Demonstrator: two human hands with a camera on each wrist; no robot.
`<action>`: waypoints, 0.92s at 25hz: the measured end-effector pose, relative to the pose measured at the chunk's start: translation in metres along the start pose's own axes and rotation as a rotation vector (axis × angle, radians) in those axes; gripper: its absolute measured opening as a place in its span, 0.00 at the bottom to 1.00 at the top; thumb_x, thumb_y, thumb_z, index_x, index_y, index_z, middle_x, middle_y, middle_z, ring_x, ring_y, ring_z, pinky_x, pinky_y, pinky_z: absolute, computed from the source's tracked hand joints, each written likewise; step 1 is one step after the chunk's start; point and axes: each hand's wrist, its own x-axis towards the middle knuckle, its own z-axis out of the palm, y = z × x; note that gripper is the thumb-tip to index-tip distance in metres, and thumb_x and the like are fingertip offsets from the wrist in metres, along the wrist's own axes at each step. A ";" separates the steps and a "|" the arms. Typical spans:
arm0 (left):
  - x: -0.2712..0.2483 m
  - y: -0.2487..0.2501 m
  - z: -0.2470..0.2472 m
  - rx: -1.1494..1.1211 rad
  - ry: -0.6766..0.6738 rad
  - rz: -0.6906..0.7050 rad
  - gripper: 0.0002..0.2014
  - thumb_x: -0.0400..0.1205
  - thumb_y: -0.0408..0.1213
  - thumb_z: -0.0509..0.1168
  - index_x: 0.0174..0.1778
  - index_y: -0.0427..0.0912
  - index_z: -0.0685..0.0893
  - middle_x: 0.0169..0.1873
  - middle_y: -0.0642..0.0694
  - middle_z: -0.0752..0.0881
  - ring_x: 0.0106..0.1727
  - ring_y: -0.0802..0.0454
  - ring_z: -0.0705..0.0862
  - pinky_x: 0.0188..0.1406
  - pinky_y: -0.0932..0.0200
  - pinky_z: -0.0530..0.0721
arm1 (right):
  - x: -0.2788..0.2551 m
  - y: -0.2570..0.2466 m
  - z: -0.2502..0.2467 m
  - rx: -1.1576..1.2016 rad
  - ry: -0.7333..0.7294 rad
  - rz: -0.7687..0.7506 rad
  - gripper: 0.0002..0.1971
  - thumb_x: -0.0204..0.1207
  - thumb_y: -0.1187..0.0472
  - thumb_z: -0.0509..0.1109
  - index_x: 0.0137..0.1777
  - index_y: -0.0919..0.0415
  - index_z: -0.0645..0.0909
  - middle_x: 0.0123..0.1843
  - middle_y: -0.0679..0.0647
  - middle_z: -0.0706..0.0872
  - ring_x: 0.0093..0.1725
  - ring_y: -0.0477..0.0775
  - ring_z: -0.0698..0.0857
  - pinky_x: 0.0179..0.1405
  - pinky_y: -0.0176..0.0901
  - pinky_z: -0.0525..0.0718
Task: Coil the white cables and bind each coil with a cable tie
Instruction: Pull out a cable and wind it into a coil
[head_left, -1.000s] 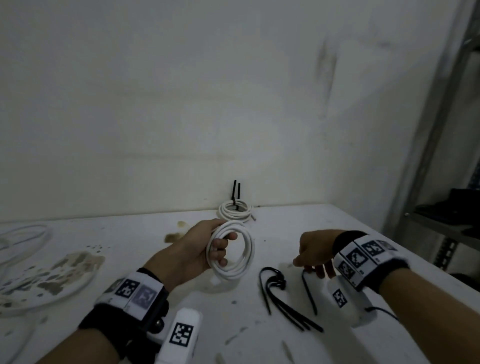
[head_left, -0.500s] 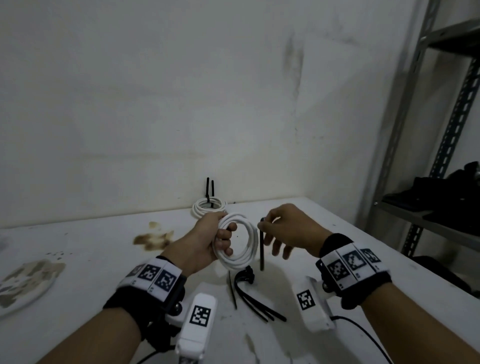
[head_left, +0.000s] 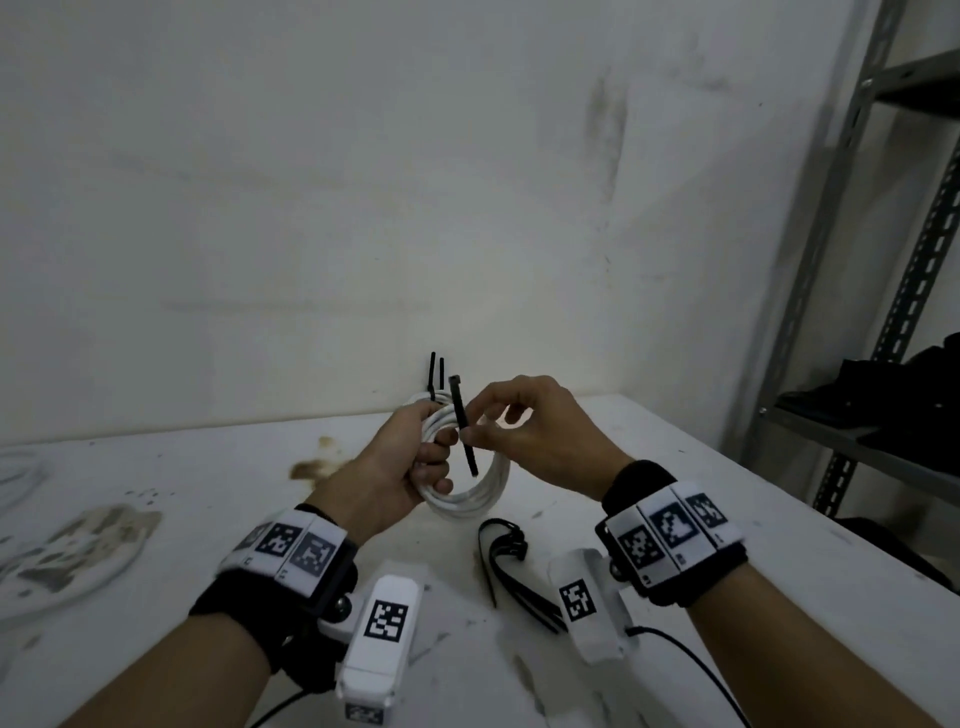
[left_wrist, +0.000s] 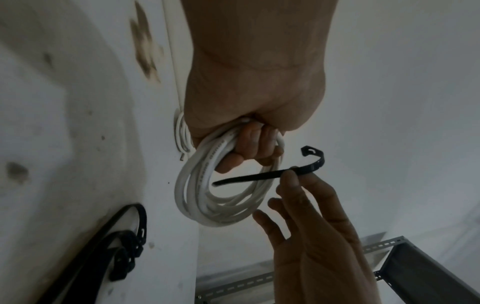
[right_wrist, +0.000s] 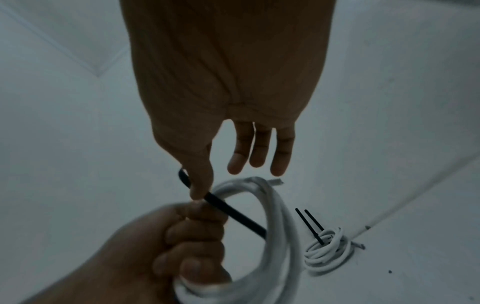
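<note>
While 1 coil waits for its tie, notes as follows:
Done: 1 bound coil (head_left: 423, 400) lies on the table (head_left: 675, 519) past the left fingertips, 2 tie tails standing up from it.
In hand: left hand (head_left: 400, 462) curled round the loose coil (head_left: 478, 493), held up off the table, hoop on edge.
Right hand: right hand (head_left: 524, 431) pinches a tie (head_left: 464, 426) between thumb and forefinger; other 3 fingers spread, holding nothing.
Tie axis: long axis near upright in the head view, head end above the pinch, tail below, reaching into the coil's opening.
Left: by my reading, wrap, thread, cinch this coil.
Spares: ties (head_left: 506, 556) on the table below the right fingers.
More cable: white loops (head_left: 21, 467) well out beyond the left hand, seemingly uncoiled.
</note>
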 end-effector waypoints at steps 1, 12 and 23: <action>-0.005 0.003 -0.007 0.000 0.001 0.012 0.24 0.85 0.43 0.52 0.20 0.44 0.69 0.13 0.52 0.59 0.12 0.55 0.54 0.19 0.62 0.64 | 0.000 -0.001 0.008 -0.047 0.007 -0.060 0.03 0.71 0.53 0.82 0.43 0.48 0.91 0.44 0.47 0.85 0.46 0.41 0.79 0.43 0.30 0.75; -0.065 0.030 -0.112 -0.187 -0.040 0.024 0.22 0.82 0.55 0.62 0.30 0.42 0.82 0.14 0.52 0.63 0.12 0.58 0.56 0.17 0.63 0.68 | 0.035 -0.049 0.113 -0.301 0.210 -0.632 0.06 0.77 0.68 0.75 0.51 0.58 0.88 0.52 0.60 0.86 0.38 0.58 0.87 0.30 0.50 0.87; -0.094 0.048 -0.187 -0.184 0.359 0.265 0.07 0.82 0.41 0.66 0.42 0.43 0.86 0.19 0.50 0.75 0.10 0.59 0.59 0.12 0.68 0.62 | 0.057 -0.110 0.198 -0.039 0.186 -0.553 0.09 0.79 0.54 0.75 0.58 0.48 0.88 0.62 0.54 0.79 0.61 0.52 0.80 0.58 0.28 0.76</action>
